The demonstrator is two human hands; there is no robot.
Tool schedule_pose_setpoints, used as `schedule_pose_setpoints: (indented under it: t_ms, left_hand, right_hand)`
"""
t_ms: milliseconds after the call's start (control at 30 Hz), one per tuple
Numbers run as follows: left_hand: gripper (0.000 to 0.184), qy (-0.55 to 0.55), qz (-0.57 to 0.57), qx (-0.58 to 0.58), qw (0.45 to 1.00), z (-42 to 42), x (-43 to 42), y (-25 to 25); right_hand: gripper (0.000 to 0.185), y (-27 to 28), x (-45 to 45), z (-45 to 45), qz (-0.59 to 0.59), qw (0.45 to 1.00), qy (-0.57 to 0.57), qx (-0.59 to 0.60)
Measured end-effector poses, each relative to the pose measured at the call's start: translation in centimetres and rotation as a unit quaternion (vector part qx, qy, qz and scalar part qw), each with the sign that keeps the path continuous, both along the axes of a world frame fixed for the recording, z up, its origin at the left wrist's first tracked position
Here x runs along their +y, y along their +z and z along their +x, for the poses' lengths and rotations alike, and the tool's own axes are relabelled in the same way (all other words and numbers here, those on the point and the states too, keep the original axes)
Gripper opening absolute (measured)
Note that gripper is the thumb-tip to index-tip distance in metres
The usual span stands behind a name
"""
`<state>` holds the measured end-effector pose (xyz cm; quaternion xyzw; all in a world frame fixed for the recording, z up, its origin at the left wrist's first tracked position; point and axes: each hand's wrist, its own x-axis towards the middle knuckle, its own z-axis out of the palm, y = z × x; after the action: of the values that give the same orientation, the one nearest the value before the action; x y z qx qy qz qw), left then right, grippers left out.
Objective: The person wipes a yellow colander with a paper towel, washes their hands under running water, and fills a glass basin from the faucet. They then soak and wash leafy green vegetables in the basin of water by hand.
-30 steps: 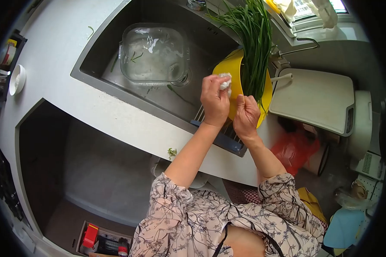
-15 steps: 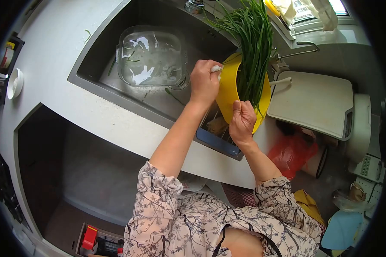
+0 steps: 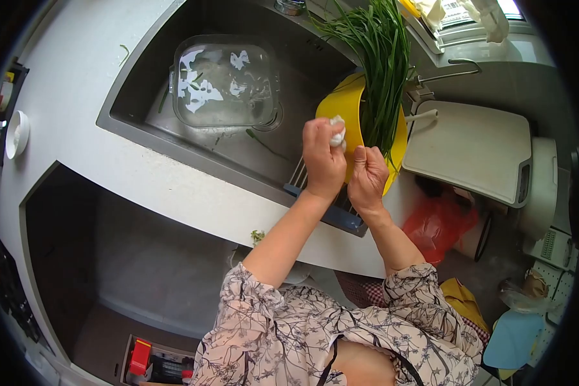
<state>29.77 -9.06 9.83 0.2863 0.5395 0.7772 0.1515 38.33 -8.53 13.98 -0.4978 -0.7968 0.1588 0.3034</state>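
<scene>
A yellow basin (image 3: pixel 339 103) leans on its side at the right of the sink, its mouth turned to the right. Long green garlic chives (image 3: pixel 386 71) lie in it and stick out past the top. My right hand (image 3: pixel 368 177) is closed on the basin's near rim, thumb up. My left hand (image 3: pixel 323 154) is closed round a crumpled white wad (image 3: pixel 337 130), cloth or paper, I cannot tell which. That hand is in front of the basin's outer wall, close to my right hand; whether the wad touches the wall is unclear.
In the steel sink (image 3: pixel 167 138) sits a clear container (image 3: pixel 225 83) with water and green bits. A rack with a blue end bar (image 3: pixel 341 219) lies under my hands. To the right are a white cutting board (image 3: pixel 466 151) and a red plastic bag (image 3: pixel 441 225).
My left hand has moved right and nearer to me with the white wad, from the basin's left side to beside my right hand. My right hand keeps its grip on the rim.
</scene>
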Motion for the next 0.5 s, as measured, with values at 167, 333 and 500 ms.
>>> schedule_pose_setpoints:
  t_ms: [167,333,500]
  left_hand:
    - [0.017,0.007,-0.029,-0.025,0.999,-0.8,0.9,-0.6]
    - [0.016,0.020,-0.018,0.001,1.000,-1.4,1.2,-1.6]
    - [0.015,0.020,-0.022,-0.054,0.998,2.9,-1.3,-2.0]
  right_hand:
    - [0.032,0.1,-0.1,0.2,-0.007,1.000,0.005,0.005]
    - [0.034,-0.2,0.2,0.0,-0.023,1.000,-0.011,0.016]
    - [0.034,-0.2,0.4,0.1,-0.069,0.997,-0.015,0.043]
